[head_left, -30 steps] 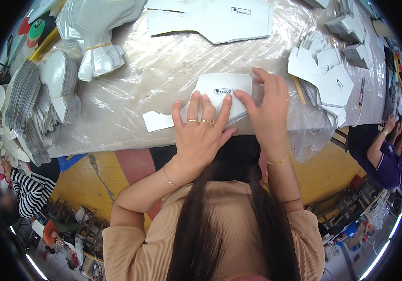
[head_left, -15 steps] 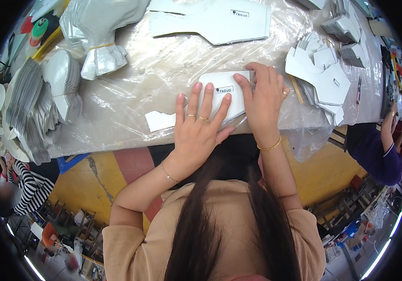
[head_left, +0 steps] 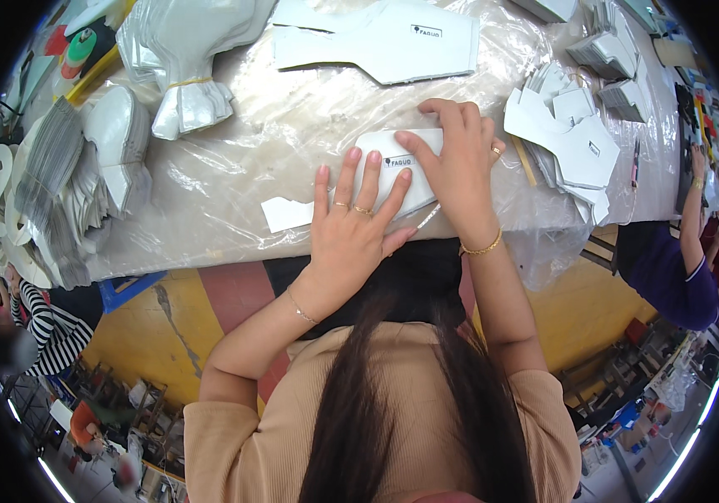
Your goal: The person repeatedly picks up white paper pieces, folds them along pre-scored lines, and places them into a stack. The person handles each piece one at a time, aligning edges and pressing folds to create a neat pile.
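Observation:
A flat white cut piece (head_left: 416,191) with a dark printed label lies near the front edge of the plastic-covered table (head_left: 233,172). My left hand (head_left: 351,218) rests flat on it, fingers spread. Left of that hand, a narrow white end (head_left: 285,215) sticks out; whether it belongs to the same piece is hidden. My right hand (head_left: 458,163) bends over the piece's right side, thumb on the top face and fingers apart beyond its far right corner. A thin white strip (head_left: 429,217) shows between the hands at the near edge.
A larger white labelled sheet (head_left: 384,42) lies ahead. Banded stacks of white pieces (head_left: 183,96) stand at left, with more white cutouts (head_left: 573,134) and a pen (head_left: 635,163) at right. A person in purple (head_left: 669,272) is at right, one in stripes (head_left: 62,327) at left.
My right hand has shifted slightly left, its thumb now farther over the piece. The thin white strip has come into sight at the near edge. My left hand stays in place.

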`<action>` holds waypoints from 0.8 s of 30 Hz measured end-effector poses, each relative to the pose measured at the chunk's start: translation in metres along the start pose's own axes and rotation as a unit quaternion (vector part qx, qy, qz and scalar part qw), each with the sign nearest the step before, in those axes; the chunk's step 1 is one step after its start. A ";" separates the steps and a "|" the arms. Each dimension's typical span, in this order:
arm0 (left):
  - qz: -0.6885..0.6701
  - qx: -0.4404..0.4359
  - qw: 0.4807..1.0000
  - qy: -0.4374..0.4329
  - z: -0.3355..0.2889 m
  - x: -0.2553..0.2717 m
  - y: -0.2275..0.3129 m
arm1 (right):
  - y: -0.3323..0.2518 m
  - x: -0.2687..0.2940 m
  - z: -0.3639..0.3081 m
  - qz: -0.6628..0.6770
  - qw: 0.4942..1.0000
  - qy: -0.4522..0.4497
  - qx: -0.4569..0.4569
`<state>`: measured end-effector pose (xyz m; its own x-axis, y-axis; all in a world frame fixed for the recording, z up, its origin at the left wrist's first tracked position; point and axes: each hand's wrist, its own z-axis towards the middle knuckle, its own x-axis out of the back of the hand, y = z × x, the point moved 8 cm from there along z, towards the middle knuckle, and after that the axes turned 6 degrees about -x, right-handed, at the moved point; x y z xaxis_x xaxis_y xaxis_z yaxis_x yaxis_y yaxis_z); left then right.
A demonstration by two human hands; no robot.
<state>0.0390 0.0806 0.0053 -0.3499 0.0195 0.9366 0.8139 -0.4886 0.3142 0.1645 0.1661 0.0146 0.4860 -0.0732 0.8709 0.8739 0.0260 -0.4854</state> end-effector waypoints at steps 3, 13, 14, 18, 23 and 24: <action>-0.022 0.004 0.999 -0.023 0.000 0.004 -0.002 | -0.001 0.013 0.001 0.020 0.999 0.034 0.021; 0.000 0.036 0.999 -0.010 0.009 0.003 -0.016 | -0.009 -0.006 -0.062 -0.036 0.981 -0.121 0.150; 0.021 0.034 0.999 -0.009 0.008 0.003 -0.015 | -0.009 -0.008 -0.063 -0.054 0.979 -0.120 0.152; 0.060 0.036 0.997 -0.032 0.009 0.005 -0.014 | -0.009 -0.011 -0.062 -0.083 0.976 -0.132 0.151; -0.093 0.057 0.994 0.011 0.012 0.024 -0.034 | 0.006 0.014 -0.043 0.044 0.988 -0.111 0.094; -0.143 0.072 0.986 0.045 0.013 0.030 -0.041 | 0.012 0.020 -0.036 0.094 0.990 -0.088 0.057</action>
<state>0.0010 0.1122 0.0229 -0.6089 0.0584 0.7911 0.7314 -0.3447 0.5884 0.1842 0.1287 0.0229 0.6260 0.1176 0.7709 0.7590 0.1352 -0.6369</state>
